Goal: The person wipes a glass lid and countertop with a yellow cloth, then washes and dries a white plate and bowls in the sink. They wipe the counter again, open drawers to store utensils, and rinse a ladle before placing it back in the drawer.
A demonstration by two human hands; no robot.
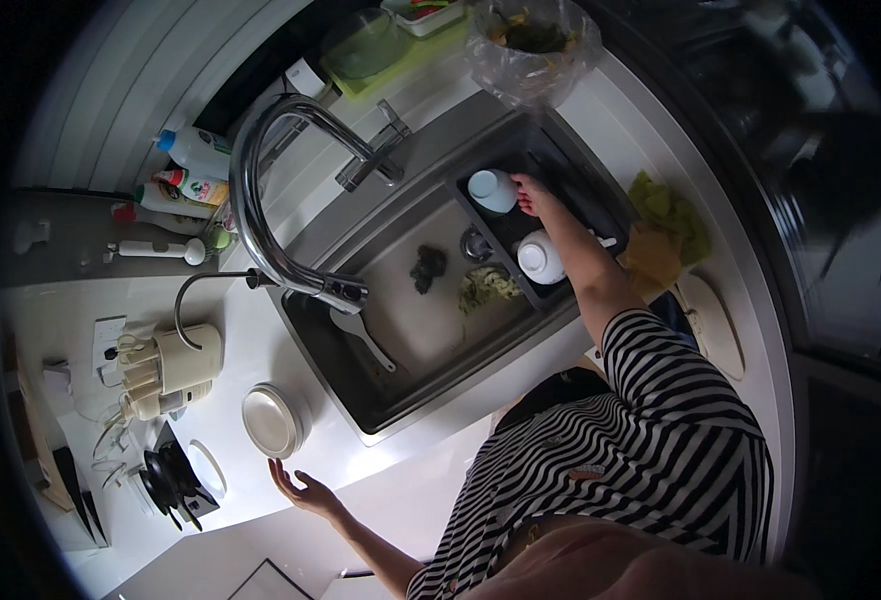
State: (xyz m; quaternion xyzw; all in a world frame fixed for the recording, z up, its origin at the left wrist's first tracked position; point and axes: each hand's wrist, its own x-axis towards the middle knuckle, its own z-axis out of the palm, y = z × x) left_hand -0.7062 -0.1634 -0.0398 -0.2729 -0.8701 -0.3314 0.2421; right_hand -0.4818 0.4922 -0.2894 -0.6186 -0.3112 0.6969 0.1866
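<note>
My right hand (532,196) grips a pale blue cup (491,189) by its right side. The cup lies tilted over the dark drain tray (502,259) in the right part of the sink. Below it in the tray sits a white cup (539,257), partly hidden by my forearm. My left hand (302,493) is held open, fingers apart, just below a stack of cream bowls or dishes (269,421) on the left counter. Whether its fingertips touch the lowest rim cannot be told.
In the steel sink (403,330) lie a white rice paddle (365,341), dark green scraps (428,268) and pale leafy scraps (488,288). A tall chrome faucet (244,187) arches over its left side. A plastic-lined waste container (534,67) stands behind; cloths (654,251) lie right.
</note>
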